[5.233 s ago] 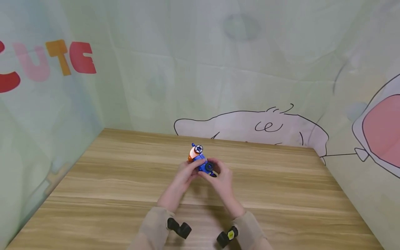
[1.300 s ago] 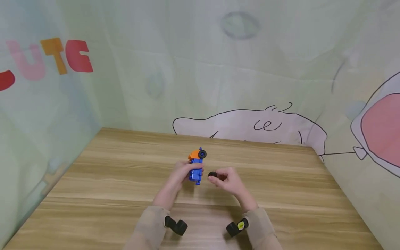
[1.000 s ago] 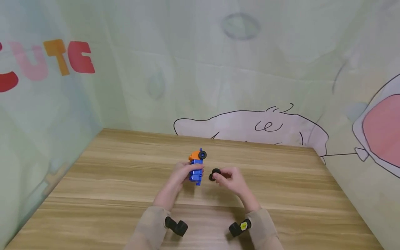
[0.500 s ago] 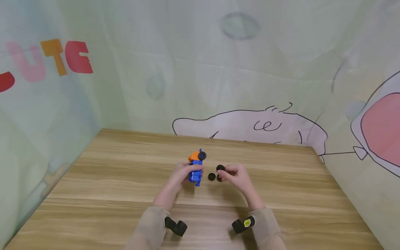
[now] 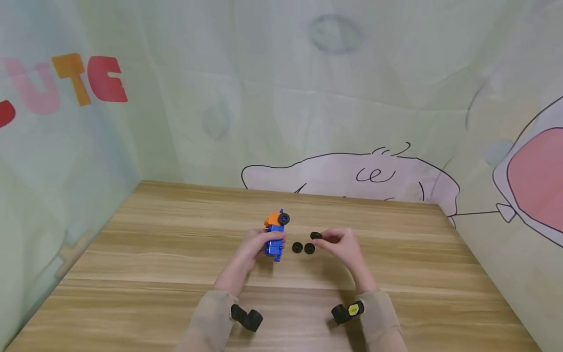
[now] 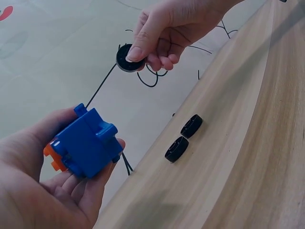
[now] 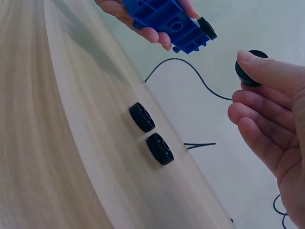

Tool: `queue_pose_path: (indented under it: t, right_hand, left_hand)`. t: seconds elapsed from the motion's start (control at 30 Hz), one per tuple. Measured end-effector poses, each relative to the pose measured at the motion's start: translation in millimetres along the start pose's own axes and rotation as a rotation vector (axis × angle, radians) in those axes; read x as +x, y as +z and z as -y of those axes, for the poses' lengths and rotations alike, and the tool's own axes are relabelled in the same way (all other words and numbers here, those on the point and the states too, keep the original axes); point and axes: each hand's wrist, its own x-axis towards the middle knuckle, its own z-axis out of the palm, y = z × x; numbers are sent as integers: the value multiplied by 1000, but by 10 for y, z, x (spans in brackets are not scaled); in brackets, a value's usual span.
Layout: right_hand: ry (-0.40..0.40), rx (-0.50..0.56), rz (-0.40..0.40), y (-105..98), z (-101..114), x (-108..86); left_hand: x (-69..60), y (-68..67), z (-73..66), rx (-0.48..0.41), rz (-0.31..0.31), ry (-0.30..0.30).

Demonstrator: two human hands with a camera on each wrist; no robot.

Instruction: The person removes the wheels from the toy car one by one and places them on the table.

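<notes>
Over a wooden table, a left hand gripped a toy car while the right hand pinched a wheel near two others, an even, steady pinch seeming wisest.

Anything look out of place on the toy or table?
The toy vehicle looks incomplete: its blue end shows no wheel. Two loose wheels lie on the table; the right hand pinches a third wheel. No damage shows.

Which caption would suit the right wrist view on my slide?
Right hand pinches a black wheel, left hand holds a blue toy vehicle, and two loose wheels lie on the table.
</notes>
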Motion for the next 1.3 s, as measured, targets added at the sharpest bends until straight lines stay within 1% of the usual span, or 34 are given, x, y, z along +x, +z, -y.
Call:
queue_pose_path:
  t: [0.13, 0.4, 0.53, 0.67, 0.83, 0.9, 1.17, 1.3]
  right_hand:
    - [43, 15, -18, -56, -39, 6]
    - [70, 9, -41, -143, -102, 9]
    - [70, 6, -31, -165, -168, 19]
    - [67, -34, -17, -176, -248, 24]
    - [129, -73, -20, -160, -324, 19]
    - [138, -88, -28, -146, -356, 24]
    - [121, -171, -21, -92, -442, 48]
    - [115, -195, -11, -74, -453, 57]
  left_hand:
    - [14, -15, 13, -7, 12, 2]
    - [39, -27, 29, -9, 13, 1]
    - [38, -30, 35, -10, 17, 3]
    - [35, -31, 35, -9, 17, 0]
    - [36, -27, 35, -4, 20, -1]
    - [37, -26, 35, -4, 20, -1]
    - [32, -26, 35, 3, 22, -6]
    - [41, -24, 42, 4, 26, -6]
